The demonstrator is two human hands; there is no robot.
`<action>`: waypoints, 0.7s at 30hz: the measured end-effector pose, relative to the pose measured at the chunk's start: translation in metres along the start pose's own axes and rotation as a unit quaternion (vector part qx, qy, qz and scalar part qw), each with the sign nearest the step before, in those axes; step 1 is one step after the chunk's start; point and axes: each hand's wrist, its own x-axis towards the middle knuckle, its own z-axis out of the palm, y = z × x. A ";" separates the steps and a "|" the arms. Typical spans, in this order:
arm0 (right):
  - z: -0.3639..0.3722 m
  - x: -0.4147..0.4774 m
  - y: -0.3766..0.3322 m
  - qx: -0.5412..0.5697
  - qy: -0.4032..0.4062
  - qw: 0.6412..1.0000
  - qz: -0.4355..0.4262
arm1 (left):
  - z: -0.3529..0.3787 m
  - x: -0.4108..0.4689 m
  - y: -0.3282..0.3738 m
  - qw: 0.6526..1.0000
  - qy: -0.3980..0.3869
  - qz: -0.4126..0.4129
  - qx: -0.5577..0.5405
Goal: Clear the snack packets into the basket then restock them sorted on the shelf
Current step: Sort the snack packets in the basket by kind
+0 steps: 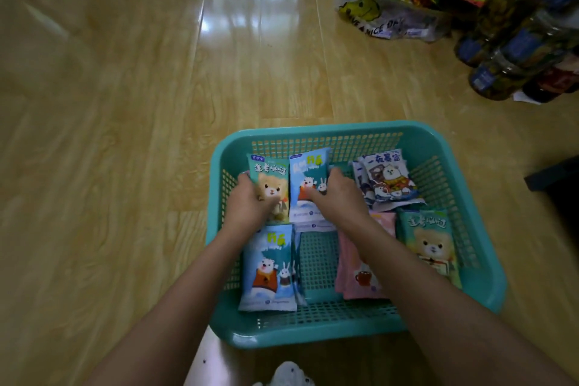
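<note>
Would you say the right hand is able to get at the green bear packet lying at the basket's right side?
Probably yes: that green bear packet lies uppermost beside the right forearm, though the right hand is gripping a blue packet and must release it first.

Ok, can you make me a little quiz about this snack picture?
1. True or false: the teal plastic mesh basket stands on a table.
2. What does the left hand grip? A) a green bear snack packet B) a metal spoon C) a toy car
3. Fill in: the right hand holds a ___ packet showing a polar bear and a rabbit.

Key
1. False: it sits on the glossy wooden floor.
2. A.
3. Blue: the blue polar-bear packet at the far side of the basket.
</note>
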 end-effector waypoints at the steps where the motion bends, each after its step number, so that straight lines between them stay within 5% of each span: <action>1: -0.005 -0.001 -0.001 0.014 0.004 1.000 -0.004 | -0.004 0.001 0.001 0.999 -0.009 -0.004 -0.031; 6: -0.033 -0.027 -0.005 0.136 0.052 0.989 -0.035 | -0.037 -0.015 0.004 0.966 -0.030 0.019 -0.258; 12: -0.004 -0.089 -0.006 0.198 -0.109 0.973 -0.036 | -0.065 -0.038 -0.007 0.929 0.024 0.001 -0.371; 16: 0.030 -0.108 -0.014 0.134 -0.143 0.980 -0.021 | -0.071 -0.049 -0.019 0.932 0.043 -0.010 -0.359; 21: 0.031 -0.112 -0.021 -0.163 -0.109 0.974 -0.115 | -0.075 -0.057 -0.019 0.930 0.048 -0.005 -0.365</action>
